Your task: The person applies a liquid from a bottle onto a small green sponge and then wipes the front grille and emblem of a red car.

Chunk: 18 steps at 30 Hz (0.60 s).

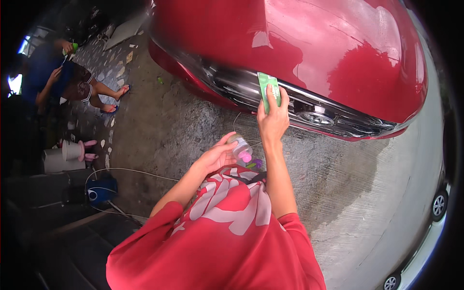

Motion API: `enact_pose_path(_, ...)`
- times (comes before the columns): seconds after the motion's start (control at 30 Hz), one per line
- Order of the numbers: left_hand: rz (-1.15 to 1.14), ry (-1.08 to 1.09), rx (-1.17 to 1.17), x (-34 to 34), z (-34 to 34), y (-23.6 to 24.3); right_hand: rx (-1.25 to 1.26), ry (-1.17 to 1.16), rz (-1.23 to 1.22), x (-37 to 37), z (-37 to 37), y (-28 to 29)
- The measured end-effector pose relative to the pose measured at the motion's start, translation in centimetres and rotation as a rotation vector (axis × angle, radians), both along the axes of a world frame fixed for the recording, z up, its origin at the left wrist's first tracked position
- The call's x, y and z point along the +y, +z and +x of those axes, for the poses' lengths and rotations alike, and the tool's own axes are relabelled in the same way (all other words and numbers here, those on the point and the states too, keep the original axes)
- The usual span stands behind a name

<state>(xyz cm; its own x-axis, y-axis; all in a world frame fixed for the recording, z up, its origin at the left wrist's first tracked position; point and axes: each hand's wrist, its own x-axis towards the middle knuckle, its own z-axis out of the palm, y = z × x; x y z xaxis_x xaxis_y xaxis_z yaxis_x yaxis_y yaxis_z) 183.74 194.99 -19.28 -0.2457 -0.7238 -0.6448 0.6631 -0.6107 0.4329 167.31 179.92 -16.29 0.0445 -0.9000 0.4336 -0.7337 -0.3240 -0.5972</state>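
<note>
Right hand [274, 113]: closed on a flat green item [269, 89], sponge, card or packet, cannot tell which. It stands out past the fingertips, its far end overlapping the hood's front edge in this view; contact with the bodywork cannot be confirmed.

Left hand [223, 152]: nearer the body, fingers and thumb wrapped around a clear bottle [243, 148] with pink cap, tilted, cap end toward the wearer. Cannot tell whether the cap is shut.

Beyond both hands: red hood [309, 58]. Chrome-trimmed grille [382, 126] runs to the right of the right hand.

Progress, judged from this view: both items are out and in hand, so getting ready looks done; work at the car's front seems in hand. Hood reads glossy, no foam seen on it. No line between treated and untreated grille shows, so the share left cannot be told.

Left of the left hand: pale hose [135, 170], blue machine [102, 190]. Farther off, a seated person [53, 72] holding something green.
</note>
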Motion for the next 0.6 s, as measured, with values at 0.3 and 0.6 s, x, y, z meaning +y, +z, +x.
enact_pose_path(0.3, -0.068, 0.226, -0.031, 4.0, 13.9, -0.9, -0.103, -0.291, -0.179, 0.3, 5.5, -0.4)
enact_pose_path(0.6, -0.086, 0.268, 0.042, 5.6, 18.3, -1.7, 0.122, -0.085, -0.058, 2.1, 11.8, 1.2)
